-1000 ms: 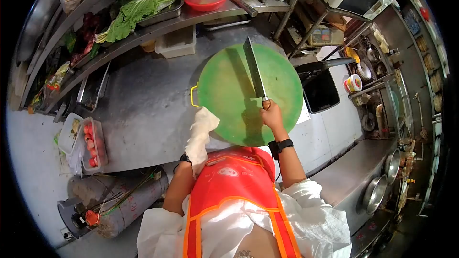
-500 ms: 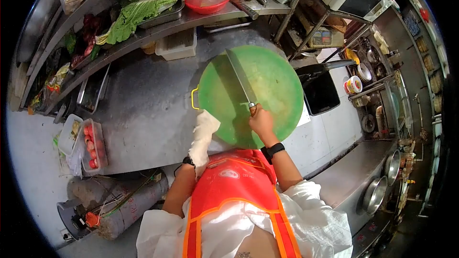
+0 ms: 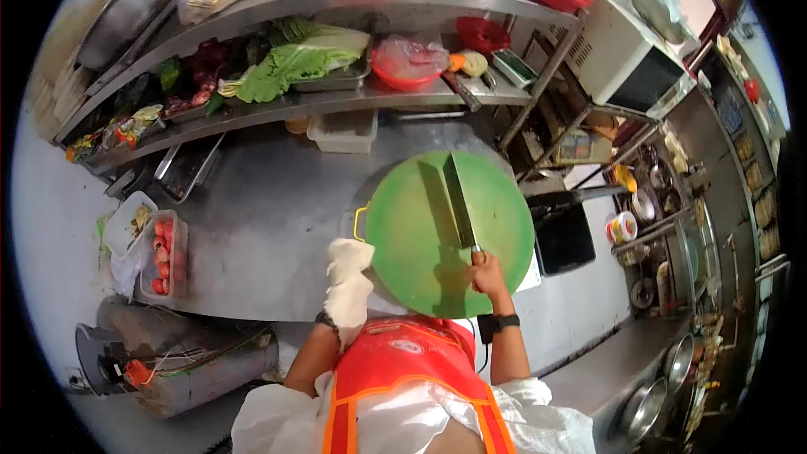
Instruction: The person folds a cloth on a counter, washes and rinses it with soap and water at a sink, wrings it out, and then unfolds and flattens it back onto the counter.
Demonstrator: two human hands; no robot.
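Note:
My right hand [image 3: 487, 274] is closed around the wooden handle of a kitchen knife [image 3: 458, 200]. Its broad blade points away from me, above a large round green cutting board [image 3: 403, 261], and casts a shadow on it. Just left of the board, a pale cloth [image 3: 346, 265] covers my left hand [image 3: 343, 296]; the fingers are hidden beneath it, and it appears gripped. A yellow handle [image 3: 360, 223] sticks out from the board's left side, close to the cloth.
The steel counter [image 3: 261, 235] carries a tub of tomatoes [image 3: 164, 256] at left and a clear plastic container [image 3: 343, 132] at the back. Cabbage [image 3: 298, 67] and a red bowl [image 3: 408, 67] sit on the shelf above. A black bin [image 3: 565, 240] stands right of the board.
The view has tilted up, showing more of the upper shelf. My left hand with the cloth has moved left, off the board's edge. The knife has shifted slightly right over the board.

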